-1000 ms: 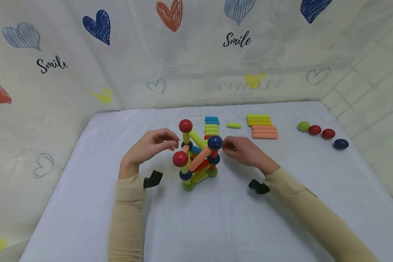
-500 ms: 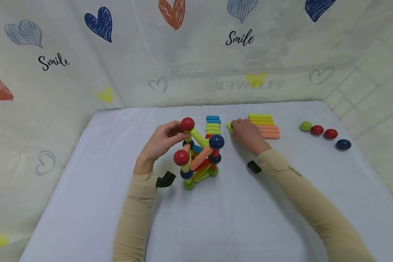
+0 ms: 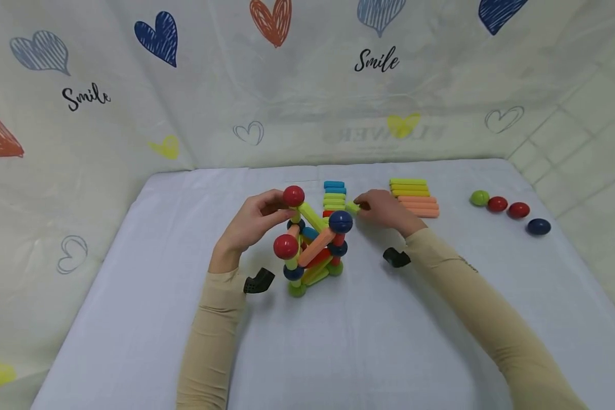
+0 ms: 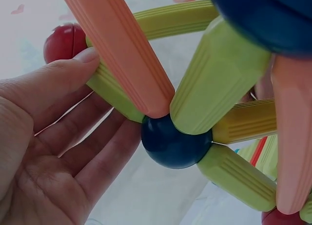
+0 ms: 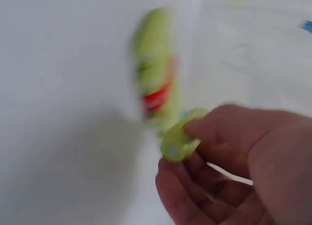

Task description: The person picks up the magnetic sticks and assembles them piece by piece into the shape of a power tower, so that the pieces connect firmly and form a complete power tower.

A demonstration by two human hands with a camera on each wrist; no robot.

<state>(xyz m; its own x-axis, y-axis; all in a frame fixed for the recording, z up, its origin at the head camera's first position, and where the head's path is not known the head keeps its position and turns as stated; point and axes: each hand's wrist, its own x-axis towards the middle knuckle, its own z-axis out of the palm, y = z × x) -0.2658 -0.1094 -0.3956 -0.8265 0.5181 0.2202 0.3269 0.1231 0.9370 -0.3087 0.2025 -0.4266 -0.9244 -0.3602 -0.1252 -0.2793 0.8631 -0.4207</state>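
A frame of coloured building sticks and balls stands mid-table in the head view. My left hand grips the upright light-green stick just under its back-left red ball; the thumb lies on the near side in the left wrist view, the other fingers behind. In the same view, a dark-blue ball joins several sticks beside the fingers. To the right of the frame, my right hand pinches a lime-green stick between thumb and fingers, its round end showing.
Behind the frame lies a column of short sticks, blue, green and red. Farther right are longer yellow sticks and orange sticks. A green ball, two red balls and a dark-blue ball line the right side.
My left hand has come right and taken hold of the frame below the red ball. My right hand reached back, picked up the single lime-green stick and brought it left towards the frame.
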